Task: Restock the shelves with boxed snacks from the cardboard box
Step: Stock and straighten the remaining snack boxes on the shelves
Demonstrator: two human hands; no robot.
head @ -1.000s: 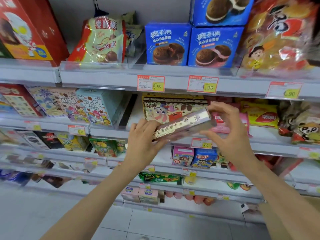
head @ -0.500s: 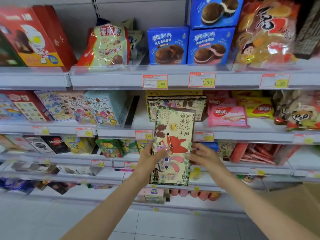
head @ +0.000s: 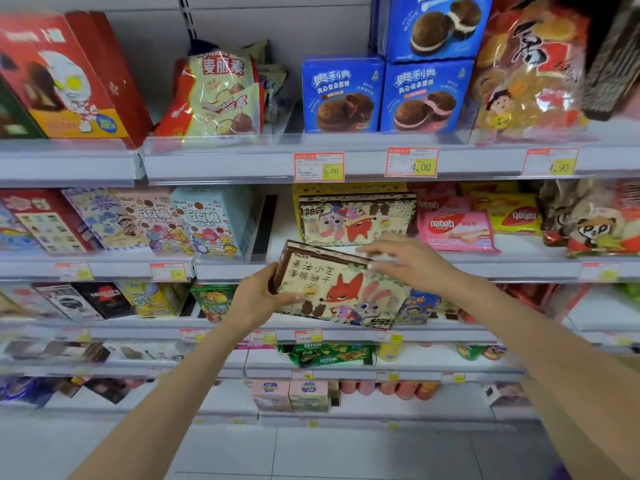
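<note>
1. Box (head: 341,289) is hanging in the air in front of the middle shelf's (head: 218,271) front edge. Its long side is running across, its right end is dipping lower, and its fox-and-rabbit print is facing the camera.
2. Left hand (head: 263,296) is gripping the box's left end, with the fingers wrapping behind and the thumb lying on the printed face.
3. Right hand (head: 412,263) is pinching the box's top edge, with the thumb sitting on the front and the fingers reaching over the top.
4. Twin box (head: 356,216) with the same print is standing on the middle shelf, just above and behind the held one.
5. Pink wafer packs (head: 453,230) are lying just right of the twin box. Teal box (head: 211,223) is standing to its left, with a gap showing between them.
6. Upper shelf (head: 225,161) is carrying two blue boxes (head: 343,95) side by side, with a third sitting on top of the right one. Price tags (head: 318,166) are hanging along its front rail.
7. Lower shelves are showing more packs, too blurred for reading.
</note>
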